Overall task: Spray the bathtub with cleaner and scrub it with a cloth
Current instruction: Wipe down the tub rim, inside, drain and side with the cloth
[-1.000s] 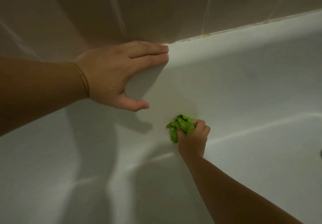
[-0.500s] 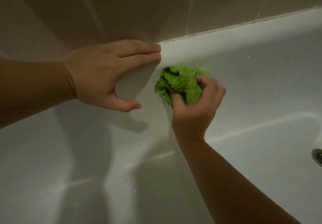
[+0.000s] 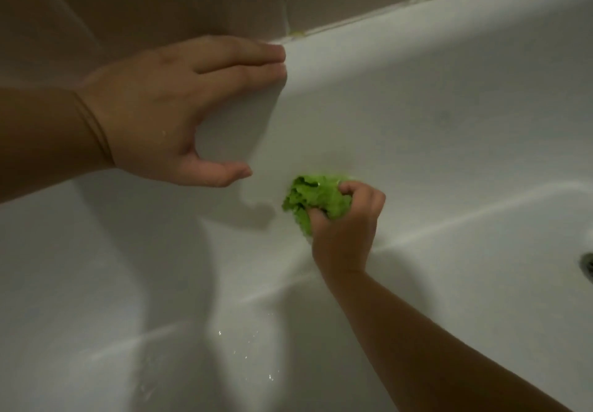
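- Left hand (image 3: 167, 107) flat on the bathtub (image 3: 433, 116) rim, fingers straight and together, thumb spread, holding nothing.
- Right hand (image 3: 345, 229) curled tight round a bunched green cloth (image 3: 313, 201).
- Cloth pressed against the tub's inner wall, below the left thumb.
- Drain (image 3: 588, 265) at the right edge.
- Tiled wall (image 3: 160, 4) behind the rim.

The dark round metal drain (image 3: 588, 270) is cut off by the right picture edge. Part of the crumpled green cloth (image 3: 313, 200) is hidden inside the right hand (image 3: 345, 230). The left hand (image 3: 167, 113) covers part of the white bathtub (image 3: 433, 97) rim; both forearms run out of frame.
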### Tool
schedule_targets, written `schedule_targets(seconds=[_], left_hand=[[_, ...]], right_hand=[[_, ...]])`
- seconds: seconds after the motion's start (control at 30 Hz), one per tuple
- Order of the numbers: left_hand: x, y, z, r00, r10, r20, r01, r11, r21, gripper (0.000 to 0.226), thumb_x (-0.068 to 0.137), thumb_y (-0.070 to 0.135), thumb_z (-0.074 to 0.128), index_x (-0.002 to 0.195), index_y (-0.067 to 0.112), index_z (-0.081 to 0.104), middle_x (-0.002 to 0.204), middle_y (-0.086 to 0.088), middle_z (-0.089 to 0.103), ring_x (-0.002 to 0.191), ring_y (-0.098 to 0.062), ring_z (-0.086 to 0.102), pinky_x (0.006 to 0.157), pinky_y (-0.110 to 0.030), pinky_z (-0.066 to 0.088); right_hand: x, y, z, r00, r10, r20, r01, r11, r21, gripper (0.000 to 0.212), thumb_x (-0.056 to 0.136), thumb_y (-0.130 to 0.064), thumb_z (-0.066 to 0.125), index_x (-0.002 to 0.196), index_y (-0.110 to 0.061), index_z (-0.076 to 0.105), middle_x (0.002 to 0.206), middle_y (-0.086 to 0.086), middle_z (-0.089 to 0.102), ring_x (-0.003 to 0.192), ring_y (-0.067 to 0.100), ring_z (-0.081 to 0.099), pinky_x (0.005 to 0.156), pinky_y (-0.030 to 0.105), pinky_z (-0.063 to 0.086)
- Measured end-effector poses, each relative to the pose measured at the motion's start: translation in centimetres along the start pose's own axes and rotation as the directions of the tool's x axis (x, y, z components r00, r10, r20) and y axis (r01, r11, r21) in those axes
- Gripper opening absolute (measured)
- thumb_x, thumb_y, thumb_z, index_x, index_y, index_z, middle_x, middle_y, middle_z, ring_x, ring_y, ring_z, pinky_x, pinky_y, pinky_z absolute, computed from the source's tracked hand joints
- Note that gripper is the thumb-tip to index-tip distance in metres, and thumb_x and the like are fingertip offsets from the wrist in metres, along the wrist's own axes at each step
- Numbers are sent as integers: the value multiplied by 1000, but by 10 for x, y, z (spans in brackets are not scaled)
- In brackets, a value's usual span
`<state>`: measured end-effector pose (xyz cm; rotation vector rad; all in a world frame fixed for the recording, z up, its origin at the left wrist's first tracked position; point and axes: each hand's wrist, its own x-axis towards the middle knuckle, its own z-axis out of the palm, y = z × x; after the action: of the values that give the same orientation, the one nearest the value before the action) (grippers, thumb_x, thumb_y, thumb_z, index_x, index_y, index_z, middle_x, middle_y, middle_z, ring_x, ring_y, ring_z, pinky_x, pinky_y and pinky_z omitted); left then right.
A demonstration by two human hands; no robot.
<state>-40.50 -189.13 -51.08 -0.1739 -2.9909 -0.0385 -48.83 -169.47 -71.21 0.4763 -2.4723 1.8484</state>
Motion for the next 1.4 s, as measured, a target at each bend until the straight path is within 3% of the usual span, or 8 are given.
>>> schedule_targets(seconds=[0.13, 0.3, 0.6, 0.73, 0.9, 1.07, 1.27, 1.4], left_hand=[[19, 5, -10, 996, 90, -8, -88, 991, 98, 97, 82, 61, 69, 155, 4, 40, 159, -16, 40, 144, -34, 44, 113, -53, 42], [31, 11, -9, 995, 95, -18, -92, 990, 110, 96, 82, 60, 70, 154, 3, 40, 159, -15, 40, 145, -32, 43, 114, -51, 42], [53, 16, -6, 993, 117, -16, -115, 989, 92, 95, 83, 59, 70, 152, 1, 43, 157, -16, 42, 144, -32, 44, 118, -46, 38], [57, 18, -6, 993, 121, -1, -120, 990, 79, 95, 83, 59, 70, 152, 0, 42, 158, -17, 41, 145, -33, 42, 117, -49, 39], [69, 21, -5, 993, 119, -4, -118, 990, 78, 96, 84, 61, 68, 152, 0, 42, 157, -18, 42, 145, -34, 42, 115, -50, 40], [81, 26, -3, 994, 110, 3, -110, 992, 66, 96, 84, 62, 67, 153, 1, 41, 159, -17, 40, 146, -33, 42, 116, -50, 40], [81, 31, 12, 1000, -31, 5, 31, 999, -39, 99, 80, 76, 58, 162, 31, 26, 166, 0, 30, 151, -25, 34, 116, -56, 37], [87, 35, 15, 996, -83, 28, 85, 993, -81, 99, 76, 76, 61, 161, 39, 24, 165, 8, 31, 150, -20, 36, 114, -56, 40]], right_hand=[[52, -91, -32, 977, -89, -193, 137, 959, 249, 46, 66, 2, 83, 103, -12, 58, 112, 8, 50, 88, 4, 55, 84, 18, 47], [74, -100, -40, 951, -207, -230, 263, 932, 248, 50, 65, 6, 78, 111, -5, 62, 118, 14, 49, 103, 21, 59, 93, 33, 53], [10, 83, -19, 985, 44, 168, -11, 981, -195, 60, 63, -1, 81, 103, -32, 48, 115, -10, 34, 101, 32, 52, 89, 48, 52], [13, 80, -22, 979, 95, 182, -63, 982, -177, 54, 66, -2, 81, 100, -29, 48, 113, -6, 35, 97, 29, 54, 87, 28, 48], [59, -17, -42, 998, -47, -42, 49, 998, 48, 56, 61, 4, 79, 104, -21, 55, 117, 7, 42, 98, -17, 44, 85, -2, 31], [110, -86, -64, 966, -153, -208, 186, 971, 153, 53, 63, -8, 82, 104, -26, 55, 121, 10, 49, 95, -20, 44, 83, 4, 39], [88, -1, -58, 984, -155, -93, 157, 987, 18, 56, 60, 2, 79, 110, -13, 59, 123, 6, 41, 106, 1, 45, 90, -1, 33], [64, 79, -54, 993, -77, 91, 88, 989, -122, 63, 62, -4, 85, 109, -30, 51, 126, -6, 36, 111, 19, 52, 93, 32, 52]])
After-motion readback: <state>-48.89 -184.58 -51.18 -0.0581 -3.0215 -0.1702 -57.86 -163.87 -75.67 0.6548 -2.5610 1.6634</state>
